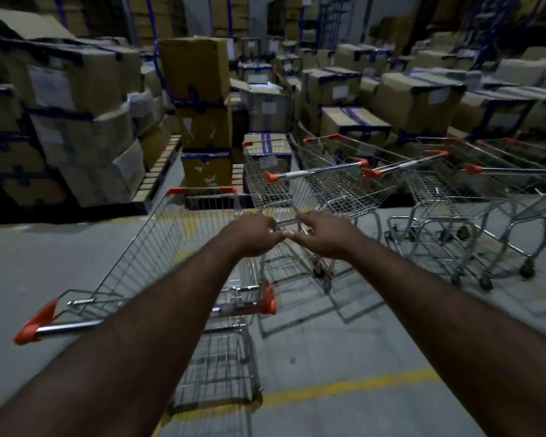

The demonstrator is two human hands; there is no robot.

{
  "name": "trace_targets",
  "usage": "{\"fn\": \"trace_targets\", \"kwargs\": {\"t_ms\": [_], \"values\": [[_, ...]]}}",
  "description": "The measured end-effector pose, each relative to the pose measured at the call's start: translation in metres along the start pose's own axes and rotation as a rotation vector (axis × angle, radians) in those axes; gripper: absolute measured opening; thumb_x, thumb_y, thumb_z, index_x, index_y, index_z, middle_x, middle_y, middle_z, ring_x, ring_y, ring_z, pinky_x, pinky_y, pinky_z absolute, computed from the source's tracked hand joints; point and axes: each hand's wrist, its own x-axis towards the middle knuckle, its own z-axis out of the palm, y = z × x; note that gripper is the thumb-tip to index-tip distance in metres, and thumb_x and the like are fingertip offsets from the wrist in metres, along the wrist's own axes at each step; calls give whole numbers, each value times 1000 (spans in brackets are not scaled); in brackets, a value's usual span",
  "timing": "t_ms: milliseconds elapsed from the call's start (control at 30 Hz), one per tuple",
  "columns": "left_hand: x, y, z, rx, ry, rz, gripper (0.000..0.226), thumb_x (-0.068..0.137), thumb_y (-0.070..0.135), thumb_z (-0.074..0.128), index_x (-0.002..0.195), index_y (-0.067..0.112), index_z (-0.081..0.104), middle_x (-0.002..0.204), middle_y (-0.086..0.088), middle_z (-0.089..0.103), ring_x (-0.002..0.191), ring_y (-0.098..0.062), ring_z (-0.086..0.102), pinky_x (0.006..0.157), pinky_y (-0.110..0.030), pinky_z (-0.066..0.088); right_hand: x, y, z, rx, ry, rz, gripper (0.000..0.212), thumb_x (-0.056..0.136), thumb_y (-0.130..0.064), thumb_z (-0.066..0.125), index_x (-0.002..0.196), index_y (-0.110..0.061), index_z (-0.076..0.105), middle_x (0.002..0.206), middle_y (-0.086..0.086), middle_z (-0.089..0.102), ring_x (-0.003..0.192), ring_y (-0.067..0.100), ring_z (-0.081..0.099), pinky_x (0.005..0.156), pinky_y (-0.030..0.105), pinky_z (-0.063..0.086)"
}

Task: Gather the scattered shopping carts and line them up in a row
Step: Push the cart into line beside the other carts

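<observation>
Left hand (252,236) and right hand (323,239) both grip the bar (286,221) of the 2nd cart (331,190), just right of the near cart (152,253)

box labels (51,86) blurred, nothing legible

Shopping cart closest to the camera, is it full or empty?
Empty. Through the wire basket of the nearest shopping cart only floor and a yellow line show; the left arm hides part.

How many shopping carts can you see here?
4 at least: nearest cart at lower left; middle cart just ahead of it; third cart right of that; fourth cart at the right edge. Orange corners behind suggest more, partly hidden.
</observation>
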Motion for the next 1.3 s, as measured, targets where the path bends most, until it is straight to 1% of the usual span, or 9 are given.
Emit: {"fn": "trace_targets", "kwargs": {"t_ms": [200,567,767,900,967,1067,1133,1200,1300], "values": [[82,26,-10,-7,-10,57,67,92,72,42,125,18,64,126,-8,66,112,-26,61,93,-42,52,38,52,-25,-17,33,58,83,90,-80,33,154,-28,35,160,1,36,147,23,33,116,60,25],[244,7,-20,-80,-41,16,68,96,67,44,137,14,56,138,-11,59,124,-26,55,102,-41,47,171,147,-52,-41,18,149,74,94,-73,35,154,-30,31,162,2,33,149,26,27,118,60,19],[318,-2,-2,-85,-45,-45,73,92,73,43,138,17,56,141,-10,58,130,-28,52,113,-52,35,239,196,-42,-35,-50,155,74,95,-73,35,154,-29,32,161,4,35,148,27,31,118,62,21],[369,-7,17,-106,-42,-102,70,92,72,45,139,20,55,142,-7,57,132,-26,51,117,-52,27,300,226,-29,-40,-116,109,74,95,-72,36,155,-30,31,160,7,36,147,28,32,117,59,27],[396,-8,23,-96,-23,-130,67,93,69,46,138,20,55,141,-6,58,130,-26,52,115,-51,26,333,244,-23,-30,-122,81,74,95,-71,37,155,-29,31,160,8,35,147,30,32,118,57,26],[434,-10,35,-110,22,-161,59,93,64,53,133,21,57,137,-7,60,122,-25,55,103,-42,38,378,278,-11,-26,-148,22,73,96,-70,39,153,-26,34,159,10,37,146,32,34,117,52,29],[457,-13,48,-66,0,-210,66,90,69,50,140,25,50,146,-5,52,132,-24,48,112,-50,28,407,304,-4,-47,-180,9,73,95,-71,38,153,-27,35,159,11,36,145,33,34,117,57,28],[475,-17,63,-4,-40,-270,83,83,81,37,149,32,37,159,0,37,145,-22,35,117,-66,4,434,332,4,-72,-203,19,73,95,-71,36,153,-28,33,161,11,33,147,33,29,118,63,21],[487,-24,89,-15,-91,-309,83,90,77,35,158,32,19,167,-2,18,153,-27,17,120,-61,-1,460,365,21,-115,-239,26,64,98,-68,32,150,-32,37,160,10,34,149,35,25,115,70,8]]}}
